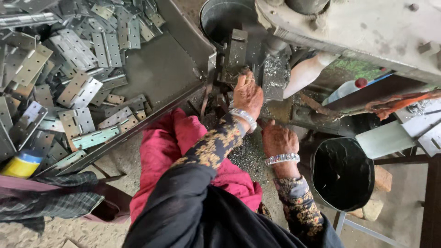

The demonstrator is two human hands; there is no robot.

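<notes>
Black sleeve [193,206] hides hinges [78,87] from left hand [248,94].

A heap of flat grey metal hinge plates [69,87] fills a sloping steel tray [156,69] at the left, with a yellow and blue can [22,164] at its lower edge. A round black bucket [342,173] stands at the right, below a clear plastic bottle with a red cap [345,89].

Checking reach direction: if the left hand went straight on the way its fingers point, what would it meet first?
Probably the grey metal block of the machine: the left hand already appears to touch it, though depth is unclear.
</notes>
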